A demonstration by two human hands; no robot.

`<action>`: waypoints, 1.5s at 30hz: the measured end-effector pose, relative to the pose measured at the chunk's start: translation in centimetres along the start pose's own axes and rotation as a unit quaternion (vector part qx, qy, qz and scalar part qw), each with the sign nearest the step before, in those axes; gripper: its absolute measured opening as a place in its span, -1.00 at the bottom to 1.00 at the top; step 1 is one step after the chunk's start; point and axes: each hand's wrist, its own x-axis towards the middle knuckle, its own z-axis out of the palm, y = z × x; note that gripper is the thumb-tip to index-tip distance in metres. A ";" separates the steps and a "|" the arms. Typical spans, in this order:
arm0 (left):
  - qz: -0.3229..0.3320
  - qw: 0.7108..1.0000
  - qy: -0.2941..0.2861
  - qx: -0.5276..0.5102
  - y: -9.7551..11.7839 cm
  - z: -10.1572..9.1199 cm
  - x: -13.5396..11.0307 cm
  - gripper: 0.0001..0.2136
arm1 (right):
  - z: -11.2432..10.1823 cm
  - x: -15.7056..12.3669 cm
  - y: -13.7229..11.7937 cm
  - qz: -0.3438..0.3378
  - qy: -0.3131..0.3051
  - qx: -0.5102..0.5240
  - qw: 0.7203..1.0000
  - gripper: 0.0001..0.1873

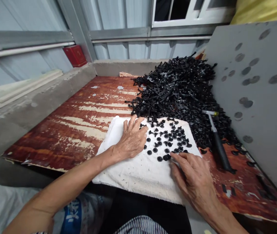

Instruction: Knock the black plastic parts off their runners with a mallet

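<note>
A white cloth [133, 174] is spread on the worn table, with many small round black pieces with short stems [159, 159] scattered over it. Over the cloth's left part rests my left hand [132, 139], palm down with fingers spread, close to a few of the pieces. My right hand [194, 170] lies at the cloth's right side. Its index fingertip touches or nearly touches a small cluster of black pieces [167, 157], and the thumb stands apart below. Neither hand visibly holds anything, though the undersides of the left fingers are hidden.
A large heap of black plastic parts [174, 86] rises behind the cloth. To the right lies a hammer [220, 151] with a black handle, beside a grey panel [253, 97]. A red box [75, 56] sits on the ledge at the back left of the red-brown table [62, 143].
</note>
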 end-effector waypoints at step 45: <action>0.003 0.991 -0.033 -0.131 1.1 -0.2 -0.7 -0.67 | -0.2 -0.2 0.5 0.044 0.063 0.052 0.996 -0.78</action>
